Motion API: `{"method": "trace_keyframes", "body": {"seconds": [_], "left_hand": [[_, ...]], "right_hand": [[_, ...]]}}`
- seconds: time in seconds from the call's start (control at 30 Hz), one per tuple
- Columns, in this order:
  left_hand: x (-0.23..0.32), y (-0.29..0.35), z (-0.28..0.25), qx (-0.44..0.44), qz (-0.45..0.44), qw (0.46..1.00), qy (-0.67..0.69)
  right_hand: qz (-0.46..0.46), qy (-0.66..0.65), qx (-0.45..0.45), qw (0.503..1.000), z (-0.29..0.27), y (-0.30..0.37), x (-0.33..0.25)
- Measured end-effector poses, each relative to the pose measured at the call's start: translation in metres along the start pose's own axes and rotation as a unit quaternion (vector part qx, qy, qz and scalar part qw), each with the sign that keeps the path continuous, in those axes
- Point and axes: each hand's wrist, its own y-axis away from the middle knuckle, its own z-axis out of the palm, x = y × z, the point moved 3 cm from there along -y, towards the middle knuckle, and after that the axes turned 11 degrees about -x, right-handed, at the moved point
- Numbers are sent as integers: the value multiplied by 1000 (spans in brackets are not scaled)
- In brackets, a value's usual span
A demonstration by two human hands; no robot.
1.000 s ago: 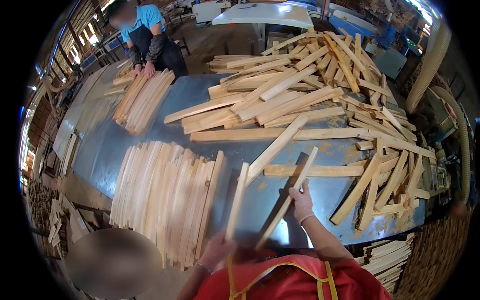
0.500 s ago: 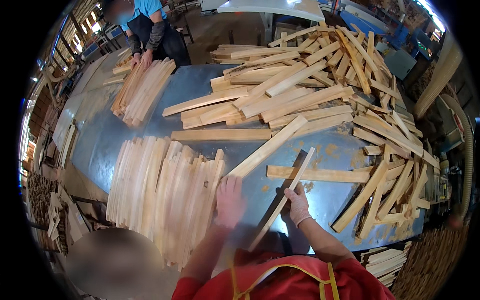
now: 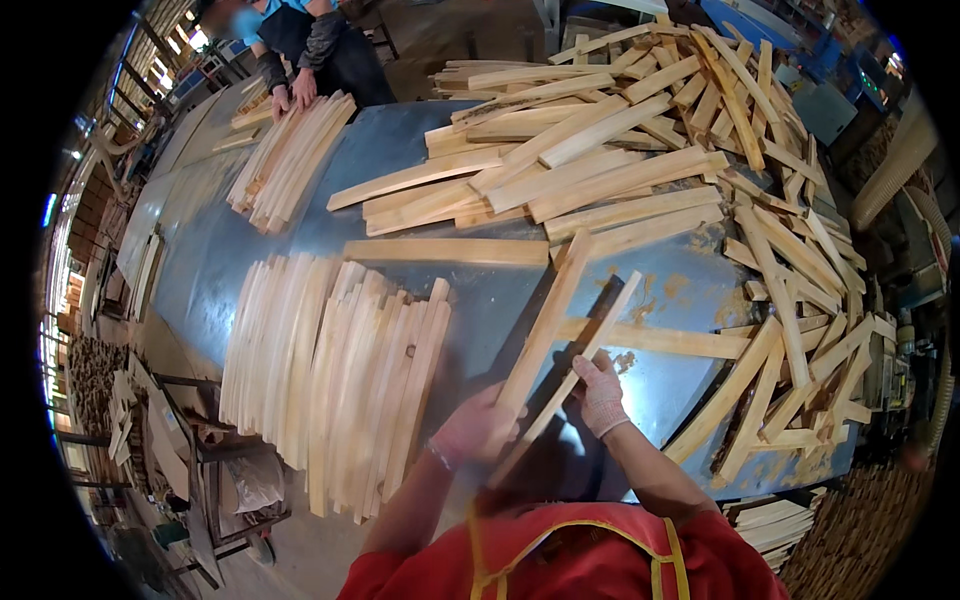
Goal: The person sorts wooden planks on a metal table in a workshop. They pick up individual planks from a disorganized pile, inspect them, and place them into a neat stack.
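Two wooden strips held above the counter [image 3: 195,300], one per grip. Left hand [image 3: 480,425]: clenched round the near end of the left strip [image 3: 548,322], exact finger placement hard to tell through motion blur. Right hand [image 3: 600,393]: grasping the right strip [image 3: 610,322] partway along its length, thumb on the left side. Both long axes pointing away from the body and leaning rightward, steeper on the left; near ends close together, far ends farther apart. Row of aligned strips [image 3: 335,375]: flat on the counter, left of both hands, long axes likewise running away from the body. Nearer to that row: left hand, just beside but apart from the row's right edge. Loose pile of strips [image 3: 620,190]: beyond and to the right, pointing in mixed directions.
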Motion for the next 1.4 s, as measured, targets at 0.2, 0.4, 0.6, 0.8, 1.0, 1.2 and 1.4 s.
{"method": "trace_keyframes", "body": {"seconds": [0.2, 0.4, 0.6, 0.8, 1.0, 1.2, 1.4], "left_hand": [[-67, 116, -19, 210, -14, 942, -261], [-75, 163, -21, 324, -61, 577, -747], [-85, 143, -66, 325, -93, 537, -773], [-48, 92, -24, 296, -16, 556, -777], [-30, -44, 33, 174, 129, 510, -832], [32, -171, 129, 118, 153, 407, -893], [89, -183, 153, 77, -28, 395, -915]], "right_hand": [[88, 185, -130, 970, 79, 27, 62], [88, 548, -276, 784, 156, 20, 121], [-48, 518, -258, 814, 120, 45, 48], [-187, 660, 234, 689, -83, 85, -135], [-70, 696, 424, 575, -227, 136, -238], [-25, 684, 328, 651, -245, 126, -248], [-143, 676, 290, 663, -241, 57, -208]]}}
